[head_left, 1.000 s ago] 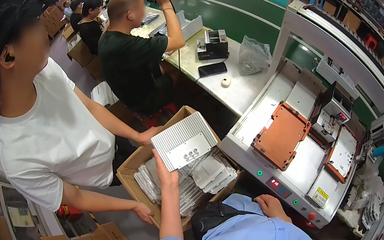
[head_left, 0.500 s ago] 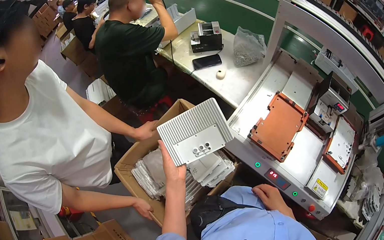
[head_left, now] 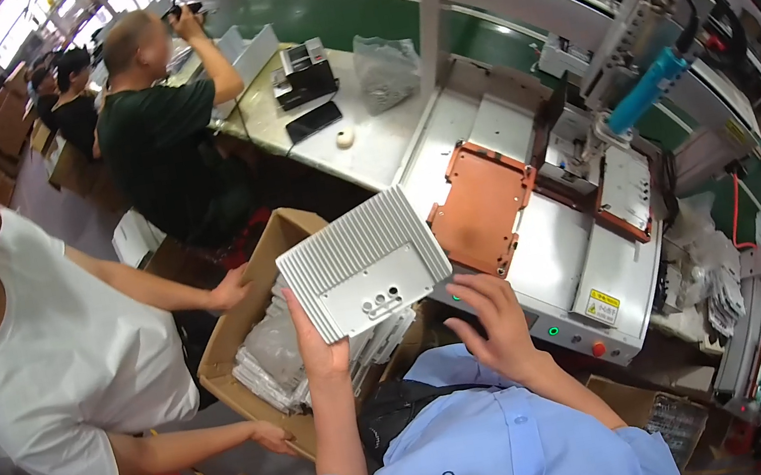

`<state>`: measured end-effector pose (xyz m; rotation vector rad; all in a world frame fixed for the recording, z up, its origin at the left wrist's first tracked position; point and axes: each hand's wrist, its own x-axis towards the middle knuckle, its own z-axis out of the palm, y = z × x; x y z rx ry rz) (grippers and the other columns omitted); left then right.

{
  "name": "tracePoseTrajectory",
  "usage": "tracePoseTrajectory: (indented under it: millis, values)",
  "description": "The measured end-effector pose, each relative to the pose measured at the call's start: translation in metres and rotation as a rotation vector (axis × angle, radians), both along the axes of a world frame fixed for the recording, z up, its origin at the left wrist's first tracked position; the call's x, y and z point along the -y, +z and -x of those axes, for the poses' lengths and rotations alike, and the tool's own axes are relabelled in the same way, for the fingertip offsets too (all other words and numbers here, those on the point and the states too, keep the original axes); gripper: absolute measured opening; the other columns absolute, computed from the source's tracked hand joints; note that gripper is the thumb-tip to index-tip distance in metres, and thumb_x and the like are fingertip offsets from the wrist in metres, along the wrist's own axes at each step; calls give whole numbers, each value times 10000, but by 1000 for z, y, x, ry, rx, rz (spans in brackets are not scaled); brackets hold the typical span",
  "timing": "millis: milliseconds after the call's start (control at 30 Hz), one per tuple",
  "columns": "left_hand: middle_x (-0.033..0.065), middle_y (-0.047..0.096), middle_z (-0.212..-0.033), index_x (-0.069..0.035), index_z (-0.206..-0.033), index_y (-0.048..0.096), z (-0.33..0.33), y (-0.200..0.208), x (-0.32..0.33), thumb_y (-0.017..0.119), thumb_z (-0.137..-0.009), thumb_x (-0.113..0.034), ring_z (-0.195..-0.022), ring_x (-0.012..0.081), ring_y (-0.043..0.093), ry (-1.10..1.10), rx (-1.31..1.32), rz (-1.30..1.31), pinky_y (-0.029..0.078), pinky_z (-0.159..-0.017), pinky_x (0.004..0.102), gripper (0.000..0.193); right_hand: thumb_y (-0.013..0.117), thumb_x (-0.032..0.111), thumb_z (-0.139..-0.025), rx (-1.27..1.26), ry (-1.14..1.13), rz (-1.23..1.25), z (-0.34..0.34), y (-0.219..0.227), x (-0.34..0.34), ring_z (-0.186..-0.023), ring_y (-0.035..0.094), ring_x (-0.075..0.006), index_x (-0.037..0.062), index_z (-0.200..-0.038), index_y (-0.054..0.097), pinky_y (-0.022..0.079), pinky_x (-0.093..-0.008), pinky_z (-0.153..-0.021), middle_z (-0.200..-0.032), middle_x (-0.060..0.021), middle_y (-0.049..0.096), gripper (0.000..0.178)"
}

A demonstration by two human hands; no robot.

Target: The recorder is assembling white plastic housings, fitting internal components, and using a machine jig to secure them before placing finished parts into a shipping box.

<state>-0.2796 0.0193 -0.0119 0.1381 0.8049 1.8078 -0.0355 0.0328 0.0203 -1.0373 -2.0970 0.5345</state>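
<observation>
Raised rightward, left hand (head_left: 318,344) fingers apparently grip finned plate (head_left: 363,263).

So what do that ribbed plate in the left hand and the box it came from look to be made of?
The ribbed plate looks like cast or machined metal, probably aluminium: pale matte grey, with stiff parallel fins and a flat recessed panel with holes. The box looks like plain brown corrugated cardboard with folded flaps. The left hand grips the plate's lower left edge.
</observation>
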Motion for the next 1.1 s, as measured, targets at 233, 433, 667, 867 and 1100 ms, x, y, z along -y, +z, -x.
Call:
tracePoseTrajectory:
  millis: [233, 433, 667, 867, 1100]
  values:
    - [111, 569, -1230, -5, -1303, 457, -50, 14, 13, 390, -1011, -328, -1103, 211, 573, -272, 56, 125, 454, -953, 346, 441, 696, 56, -680, 227, -2, -320, 3, 6, 2, -1052, 580, -235, 116, -1087, 650, 400, -399, -953, -1129, -55, 629, 414]
    - [117, 596, -1149, 6, -1257, 478, -56, 39, 15, 409, -1006, -344, -1059, 191, 584, -390, -37, 89, 501, -890, 334, 436, 640, -60, -632, 44, 11, -218, -14, 18, 8, -891, 641, -261, 68, -1029, 667, 498, -344, -762, -986, -80, 673, 418]
    - [64, 562, -1167, -23, -1316, 399, -58, 14, 6, 615, -920, -240, -1056, 175, 560, -370, -725, -128, 443, -944, 324, 501, 633, 213, -887, -720, -283, 856, -24, 28, 19, -766, 542, -55, 23, -994, 649, 431, -221, -711, -844, 0, 633, 218]
    - [106, 565, -1201, 11, -1285, 435, -64, 6, 14, 642, -899, -226, -1069, 164, 576, -742, -46, 26, 474, -919, 314, 497, 638, 266, -889, -933, -191, 1099, -22, 7, 23, -856, 572, -86, 6, -1104, 620, 436, -243, -779, -955, -31, 645, 338]
    - [144, 582, -1165, 38, -1280, 431, -69, 2, 14, 659, -873, -195, -1030, 202, 614, -754, 13, 64, 515, -881, 333, 521, 555, 249, -947, -934, -155, 1157, -22, -1, 24, -931, 565, -99, 2, -1196, 568, 439, -267, -843, -1045, -49, 629, 350]
